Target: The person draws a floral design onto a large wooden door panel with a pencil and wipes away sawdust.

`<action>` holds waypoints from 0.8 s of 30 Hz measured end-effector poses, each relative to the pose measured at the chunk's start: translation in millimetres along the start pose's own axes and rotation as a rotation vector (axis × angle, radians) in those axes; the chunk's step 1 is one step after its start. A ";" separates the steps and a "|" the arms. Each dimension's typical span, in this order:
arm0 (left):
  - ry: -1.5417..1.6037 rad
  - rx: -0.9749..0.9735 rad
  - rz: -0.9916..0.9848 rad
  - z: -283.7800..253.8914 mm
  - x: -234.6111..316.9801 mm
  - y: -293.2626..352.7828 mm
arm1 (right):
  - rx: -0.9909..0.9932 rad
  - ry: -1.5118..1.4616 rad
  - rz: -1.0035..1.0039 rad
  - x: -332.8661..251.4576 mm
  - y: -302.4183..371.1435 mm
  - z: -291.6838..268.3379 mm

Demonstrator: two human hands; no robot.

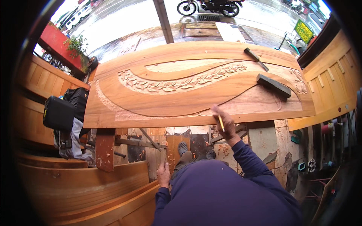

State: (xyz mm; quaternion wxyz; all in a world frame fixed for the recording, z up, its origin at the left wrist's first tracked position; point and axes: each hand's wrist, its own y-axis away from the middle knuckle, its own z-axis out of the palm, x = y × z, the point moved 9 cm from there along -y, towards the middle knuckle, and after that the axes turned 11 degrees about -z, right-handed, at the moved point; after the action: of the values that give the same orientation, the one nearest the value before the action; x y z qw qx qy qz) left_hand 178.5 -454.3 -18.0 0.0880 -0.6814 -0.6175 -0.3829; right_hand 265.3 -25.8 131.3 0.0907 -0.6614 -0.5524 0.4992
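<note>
A large wooden panel [158, 103] lies across in front of me, with a carved band of leaves [177, 84] and curved cut lines. My right hand [226, 126] is at its near edge, fingers closed around a slim yellow pencil [221, 122]. Low beside my body, my left hand [163, 175] has its fingers curled; whatever is in them is hard to make out. On the panel's right side rests a dark rectangular block [274, 86]. Farther back lies a narrow dark tool [256, 59] with a thicker end.
A red-brown support [105, 150] stands under the panel's left part. Wooden boards [86, 188] fill the lower left, beside a black case [59, 113]. A panelled door [332, 79] leans at right. Shavings litter the floor; a motorcycle [211, 6] stands outside.
</note>
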 end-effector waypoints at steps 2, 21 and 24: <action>0.108 0.040 0.261 -24.9 93.5 4.2 | -0.124 -0.084 -0.061 -35.0 10.5 9.8; -0.003 0.047 0.844 30.4 345.2 -11.7 | -0.238 -0.205 0.504 -54.1 158.7 -84.0; -0.176 0.288 0.954 28.7 335.7 -43.0 | -0.185 -0.140 0.642 -66.3 176.6 -113.0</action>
State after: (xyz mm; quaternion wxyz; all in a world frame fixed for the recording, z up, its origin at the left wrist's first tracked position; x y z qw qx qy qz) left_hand 132.5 -167.8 158.6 0.2937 -0.8983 -0.2892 -0.1519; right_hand 471.5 -97.4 104.7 -0.1696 -0.7713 -0.3637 0.4940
